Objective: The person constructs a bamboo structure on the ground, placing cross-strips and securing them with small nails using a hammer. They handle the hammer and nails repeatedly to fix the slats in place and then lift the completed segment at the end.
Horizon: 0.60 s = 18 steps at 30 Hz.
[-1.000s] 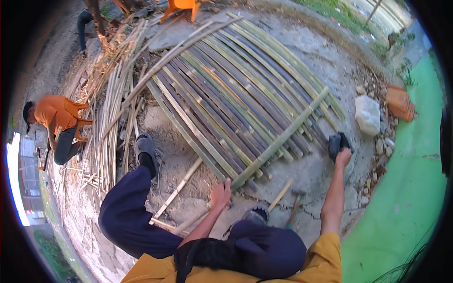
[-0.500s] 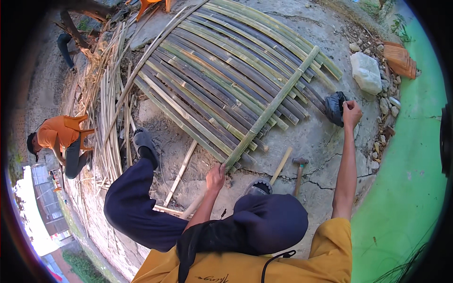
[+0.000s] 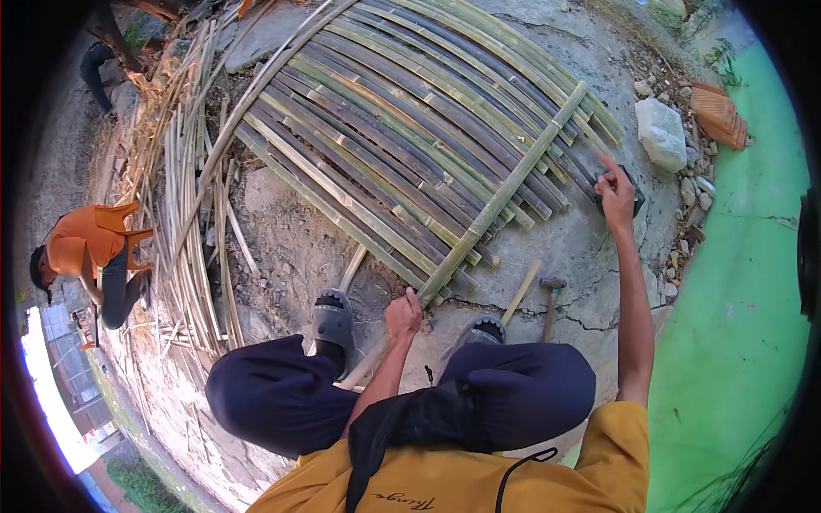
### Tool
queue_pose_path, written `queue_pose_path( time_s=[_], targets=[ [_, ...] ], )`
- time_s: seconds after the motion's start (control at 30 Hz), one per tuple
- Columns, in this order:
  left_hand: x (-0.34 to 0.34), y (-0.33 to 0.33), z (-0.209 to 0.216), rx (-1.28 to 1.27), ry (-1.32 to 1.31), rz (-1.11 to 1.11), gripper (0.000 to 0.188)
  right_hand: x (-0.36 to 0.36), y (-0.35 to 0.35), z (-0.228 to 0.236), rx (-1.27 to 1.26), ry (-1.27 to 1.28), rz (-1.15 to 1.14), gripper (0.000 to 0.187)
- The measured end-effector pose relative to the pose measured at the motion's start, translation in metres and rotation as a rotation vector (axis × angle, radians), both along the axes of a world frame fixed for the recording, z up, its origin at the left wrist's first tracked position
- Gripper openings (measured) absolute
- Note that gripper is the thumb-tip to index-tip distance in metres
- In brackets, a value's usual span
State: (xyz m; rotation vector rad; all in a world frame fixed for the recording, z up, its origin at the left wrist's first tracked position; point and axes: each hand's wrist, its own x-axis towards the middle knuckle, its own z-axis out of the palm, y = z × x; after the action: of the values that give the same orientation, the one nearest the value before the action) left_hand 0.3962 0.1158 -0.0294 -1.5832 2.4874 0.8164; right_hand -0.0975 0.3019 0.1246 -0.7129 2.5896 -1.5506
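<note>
Bamboo slats (image 3: 402,145) laid side by side across ground from 10 to 2 o'clock, crossbar (image 3: 505,197) resting over them. Left hand (image 3: 402,315) closed on crossbar's near end at 6 o'clock. Right hand (image 3: 617,198) spread over dark object at 3 o'clock. Hammer (image 3: 552,301) idle nearby; fastening judged unfinished.

The person squats, knees (image 3: 513,389) spread wide and feet (image 3: 333,318) flat in grey sandals. The left arm (image 3: 385,380) comes up between the knees, bent a little at the elbow, and the left hand (image 3: 403,315) is closed in a loose fist, knuckles up (what the fingers grip cannot be told). The right arm (image 3: 634,316) is stretched out almost straight, far forward and to the right. The right hand (image 3: 617,198) lies palm down, fingers spread, the forefinger pointing ahead. The two hands are well apart.
</note>
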Motion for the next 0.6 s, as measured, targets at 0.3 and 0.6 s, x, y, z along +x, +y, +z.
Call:
queue_pose_path(
  time_s=[0.3,0.6],
  targets=[
    [-0.02,0.013,-0.001,0.155,0.401,-0.084,0.067,0.123,-0.056,0.083,0.218,0.132,0.202,0.03],
    [-0.001,0.009,-0.008,0.3,0.379,-0.261,0.07,0.299,0.026,0.117,0.426,-0.076,-0.046,0.026]
  ],
)
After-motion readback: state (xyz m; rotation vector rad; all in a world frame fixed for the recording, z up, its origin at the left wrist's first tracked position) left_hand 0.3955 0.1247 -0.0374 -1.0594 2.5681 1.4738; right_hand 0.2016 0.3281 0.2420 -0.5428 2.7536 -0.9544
